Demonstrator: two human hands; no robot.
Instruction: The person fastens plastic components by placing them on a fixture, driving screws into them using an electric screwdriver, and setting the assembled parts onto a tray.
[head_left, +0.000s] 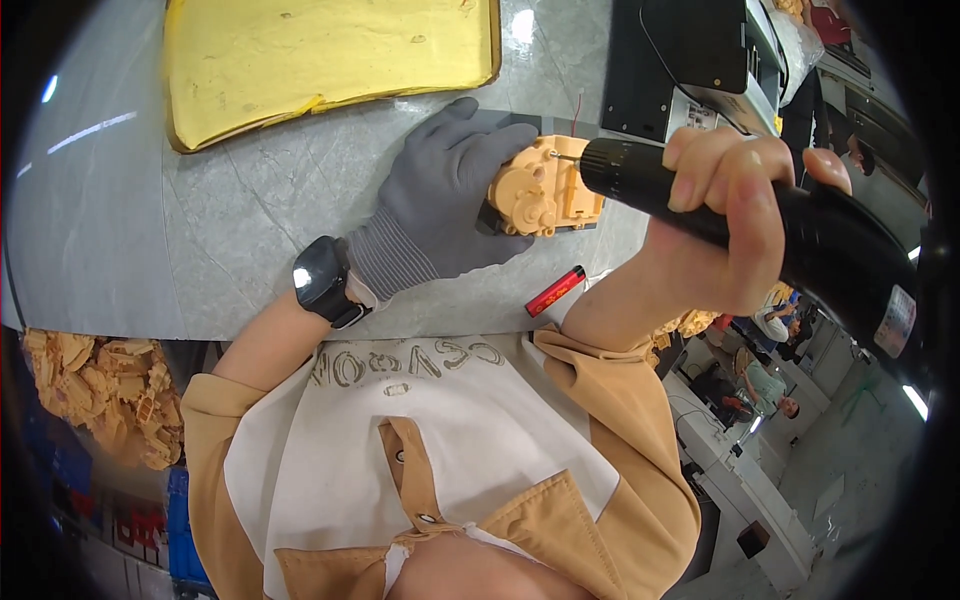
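L hand in ribbed grey glove point(450, 170) held the orange plastic geared housing point(525, 195) over the grey marbled table point(250, 205), index & thumb either side; bare R hand point(740, 190) gripped the black cylindrical power screwdriver point(640, 172), thin metal bit point(566, 156) at housing's upper part, exact contact unclear. Prob best: bit was kept square, pressure light, gloved fingertips clear of tip

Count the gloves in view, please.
1: the grey glove on the left hand, which holds the orange part. The right hand, gripping the black driver, is bare. Any gloves in the background are too small to tell.
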